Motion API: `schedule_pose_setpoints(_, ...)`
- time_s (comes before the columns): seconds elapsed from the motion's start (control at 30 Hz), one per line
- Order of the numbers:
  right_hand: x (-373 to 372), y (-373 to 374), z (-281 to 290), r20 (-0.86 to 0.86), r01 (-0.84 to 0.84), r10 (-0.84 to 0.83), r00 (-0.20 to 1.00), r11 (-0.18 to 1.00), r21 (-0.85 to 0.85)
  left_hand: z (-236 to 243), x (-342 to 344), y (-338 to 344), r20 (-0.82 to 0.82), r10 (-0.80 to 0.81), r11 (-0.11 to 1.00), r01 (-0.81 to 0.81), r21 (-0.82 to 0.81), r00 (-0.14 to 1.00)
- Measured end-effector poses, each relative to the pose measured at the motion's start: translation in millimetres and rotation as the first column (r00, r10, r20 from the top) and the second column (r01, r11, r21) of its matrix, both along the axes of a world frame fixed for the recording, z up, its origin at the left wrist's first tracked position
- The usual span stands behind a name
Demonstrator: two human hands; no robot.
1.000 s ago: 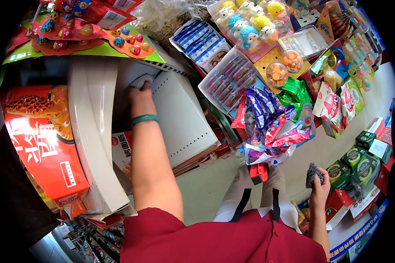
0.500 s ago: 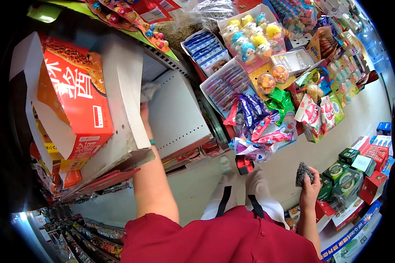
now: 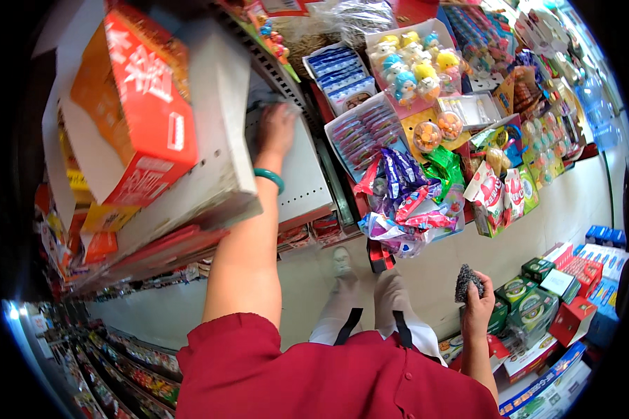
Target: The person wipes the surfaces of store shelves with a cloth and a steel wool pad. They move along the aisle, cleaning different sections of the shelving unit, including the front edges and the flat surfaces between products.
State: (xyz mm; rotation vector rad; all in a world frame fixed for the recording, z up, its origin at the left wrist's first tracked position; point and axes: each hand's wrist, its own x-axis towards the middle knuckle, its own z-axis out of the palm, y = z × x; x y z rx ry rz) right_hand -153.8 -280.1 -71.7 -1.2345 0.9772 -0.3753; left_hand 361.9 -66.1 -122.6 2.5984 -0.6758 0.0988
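My left hand [image 3: 278,129] reaches onto the white metal shelf [image 3: 302,183], near its perforated back edge. A grey cloth [image 3: 271,101], partly hidden and blurred, shows at the fingertips; the fingers are closed over it. A green bangle [image 3: 269,180] circles that wrist. My right hand [image 3: 478,307] is low on the right, above the floor. Between its thumb and fingers it pinches a dark grey steel wool scouring pad [image 3: 467,283], which touches nothing else.
An upper shelf [image 3: 217,164] with a red and orange food carton [image 3: 150,105] overhangs my left arm. Ahead stand boxes of sweets [image 3: 412,202] and duck-like toys [image 3: 412,70]. Green cartons [image 3: 534,307] are stacked at lower right. Pale floor [image 3: 307,279] lies around my feet.
My left hand has moved farther in and to the right across the shelf, and more of it shows. My right hand still holds the scouring pad. The whole view has shifted slightly.
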Motion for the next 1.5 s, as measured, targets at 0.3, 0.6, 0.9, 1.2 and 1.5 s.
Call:
schedule_pose_setpoints(0.3, 53.6, 4.4, 47.3, 0.081, -0.217, 0.225, 0.971, 0.972, -0.092, 15.4, -128.0, 25.1, -0.098, -0.195, 0.955, 0.166, -0.247, 0.976)
schedule_pose_setpoints(0.6, 119.8, 28.3, 89.9, 0.107, -0.524, 0.553, 0.826, 0.824, -0.213, 35.1, -192.2, 80.5, 0.046, -0.012, 0.990, 0.018, -0.137, 0.999)
schedule_pose_setpoints(0.9, 169.5, 55.5, 99.3, 0.032, -0.681, 0.735, 0.678, 0.643, -0.351, 42.2, -203.0, 133.6, 0.136, 0.266, 0.961, -0.252, -0.115, 0.954)
schedule_pose_setpoints(1.2, 270.7, 96.3, 60.9, -0.229, -0.711, 0.812, 0.537, 0.290, -0.640, 39.5, -336.6, 175.5, -0.733, 0.099, -0.013, -0.736, -0.677, 0.673)
schedule_pose_setpoints(1.5, 379.8, 114.9, -11.5, -0.374, -0.399, 0.663, 0.648, -0.122, -0.909, 11.2, -470.5, 241.0, -0.830, 0.102, -0.437, -0.725, -0.533, 0.549)
